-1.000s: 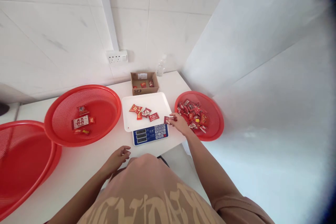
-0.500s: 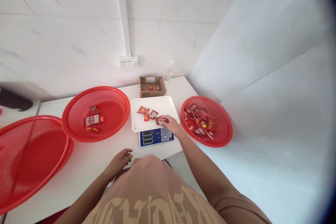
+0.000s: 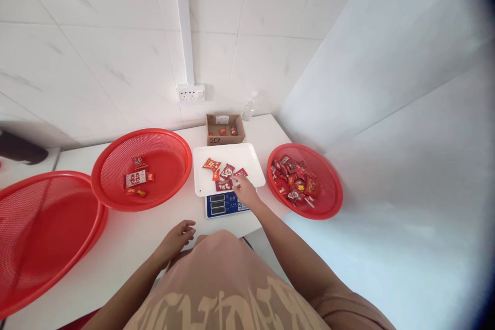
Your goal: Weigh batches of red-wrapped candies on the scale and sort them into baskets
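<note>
My right hand (image 3: 246, 193) is over the front of the white weighing tray (image 3: 201, 155), its fingertips at the right end of a dark red candy packet (image 3: 223, 185). Thumb and fingers look slightly apart, with nothing gripped between them. Another dark red packet (image 3: 241, 171) lies just beyond the fingers. Left of it on the tray are a heart-patterned candy (image 3: 227, 171), a small orange-red candy (image 3: 216, 175) and a red and gold candy (image 3: 211, 164). Near the table's front edge my left hand (image 3: 181, 237) hangs holding nothing, fingers loosely bent and apart.
The scale's blue keypad panel (image 3: 217, 206) sits below the tray. To the right, a red basket (image 3: 333, 191) holds many wrapped candies. Leftward are a red basket (image 3: 174, 175) with several candies and another red basket (image 3: 54, 237). Behind stand a cardboard box (image 3: 226, 139) and a clear bottle (image 3: 249, 107).
My right hand has let go of the candy it held. Two dark red packets now lie apart on the tray, and the hand has drawn slightly towards me. My left hand has stayed still.
</note>
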`<state>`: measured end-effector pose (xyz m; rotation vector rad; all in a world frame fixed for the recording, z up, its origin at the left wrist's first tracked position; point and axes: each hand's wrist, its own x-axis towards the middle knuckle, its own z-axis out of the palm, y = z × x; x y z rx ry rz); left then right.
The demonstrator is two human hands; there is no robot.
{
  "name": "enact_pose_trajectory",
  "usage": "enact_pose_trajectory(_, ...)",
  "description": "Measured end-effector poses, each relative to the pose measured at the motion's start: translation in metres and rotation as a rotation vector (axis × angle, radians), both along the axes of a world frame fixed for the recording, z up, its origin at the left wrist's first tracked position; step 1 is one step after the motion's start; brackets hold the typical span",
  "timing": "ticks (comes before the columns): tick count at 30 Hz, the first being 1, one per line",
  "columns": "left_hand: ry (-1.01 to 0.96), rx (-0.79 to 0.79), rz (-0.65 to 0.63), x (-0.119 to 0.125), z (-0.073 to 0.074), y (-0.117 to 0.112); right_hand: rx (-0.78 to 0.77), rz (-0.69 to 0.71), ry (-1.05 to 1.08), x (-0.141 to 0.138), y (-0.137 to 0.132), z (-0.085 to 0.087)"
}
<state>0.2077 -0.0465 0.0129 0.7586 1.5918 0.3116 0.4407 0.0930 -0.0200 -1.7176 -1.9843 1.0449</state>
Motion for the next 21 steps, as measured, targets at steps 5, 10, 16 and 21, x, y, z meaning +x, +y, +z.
enact_pose_trajectory(5,0.005,-0.011,-0.008,0.0,0.0,0.0,0.07,0.058,-0.237,0.002,-0.002,-0.003)
enact_pose_trajectory(10,0.002,-0.007,-0.012,-0.001,-0.002,-0.001,0.046,0.116,-0.4,0.001,-0.001,-0.004)
enact_pose_trajectory(16,-0.004,0.008,-0.017,-0.002,-0.009,-0.002,0.051,0.264,-0.459,-0.021,0.003,0.008)
enact_pose_trajectory(21,-0.008,0.044,-0.004,-0.004,-0.01,-0.003,-0.03,0.316,-0.501,-0.025,0.013,0.01)
